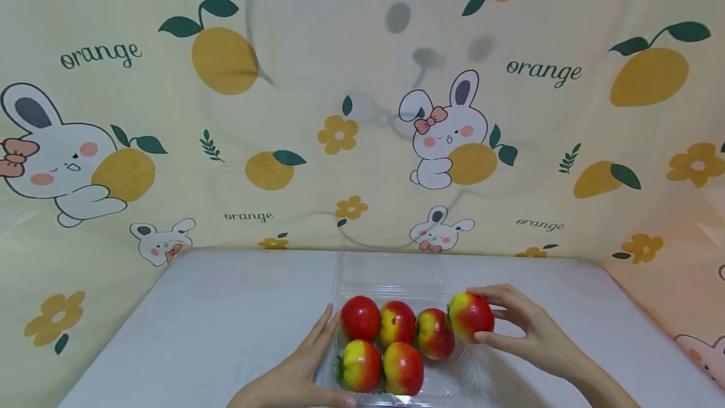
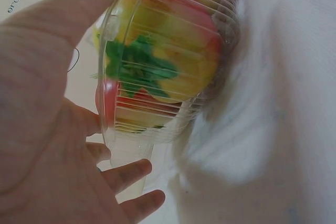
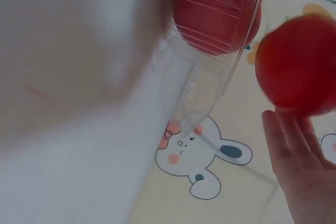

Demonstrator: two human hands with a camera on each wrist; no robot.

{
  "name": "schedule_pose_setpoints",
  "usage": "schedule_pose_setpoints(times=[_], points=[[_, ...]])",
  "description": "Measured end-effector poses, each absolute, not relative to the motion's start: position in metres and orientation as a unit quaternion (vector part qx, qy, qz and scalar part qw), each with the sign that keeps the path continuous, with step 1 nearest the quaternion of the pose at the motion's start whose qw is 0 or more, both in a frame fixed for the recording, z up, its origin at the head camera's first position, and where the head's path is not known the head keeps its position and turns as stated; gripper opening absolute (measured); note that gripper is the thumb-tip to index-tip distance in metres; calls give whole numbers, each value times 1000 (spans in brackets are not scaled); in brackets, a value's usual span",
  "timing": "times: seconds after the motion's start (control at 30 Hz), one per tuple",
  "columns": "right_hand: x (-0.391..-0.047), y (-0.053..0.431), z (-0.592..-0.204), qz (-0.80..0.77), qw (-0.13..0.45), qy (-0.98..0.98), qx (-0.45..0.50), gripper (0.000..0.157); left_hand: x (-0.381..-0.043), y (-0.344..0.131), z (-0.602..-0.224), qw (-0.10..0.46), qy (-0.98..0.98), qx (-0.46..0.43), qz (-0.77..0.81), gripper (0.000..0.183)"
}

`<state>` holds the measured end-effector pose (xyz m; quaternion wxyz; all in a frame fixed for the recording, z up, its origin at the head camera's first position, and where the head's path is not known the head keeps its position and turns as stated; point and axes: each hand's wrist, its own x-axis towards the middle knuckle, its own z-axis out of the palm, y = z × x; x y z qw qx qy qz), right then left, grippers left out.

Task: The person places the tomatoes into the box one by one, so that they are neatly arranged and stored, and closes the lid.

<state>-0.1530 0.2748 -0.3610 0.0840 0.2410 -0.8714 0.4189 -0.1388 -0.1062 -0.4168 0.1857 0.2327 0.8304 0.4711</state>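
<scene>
My right hand (image 1: 527,326) pinches a red-and-yellow fruit (image 1: 471,317) between thumb and fingers, at the back right corner of a clear plastic clamshell box (image 1: 447,383). In the right wrist view the held fruit (image 3: 299,66) is raised beside the box rim, apart from it. Several similar fruits (image 1: 403,368) sit in the box in two rows, filling its left and back. My left hand (image 1: 300,364) rests along the left side of the box, fingers extended, thumb by the front edge. A green leafy top (image 2: 139,66) shows through the ribbed wall in the left wrist view.
The box's clear lid (image 1: 391,272) lies folded open toward the back of the white table (image 1: 226,326). A cream cloth printed with rabbits and oranges (image 1: 362,162) hangs behind the table and at both sides.
</scene>
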Motion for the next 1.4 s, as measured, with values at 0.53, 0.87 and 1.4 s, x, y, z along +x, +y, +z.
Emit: schedule_pose_setpoints(times=[0.53,0.87,1.4], points=[[-149,274,-368,438,35,-851,288,48,-138,-106,-420,183,827,241,475,113],[-144,270,-376,458,-35,-846,269,45,-137,-106,-420,187,826,239,476,112],[-146,265,-386,419,-24,-851,316,30,-139,-105,-414,198,837,208,467,111]])
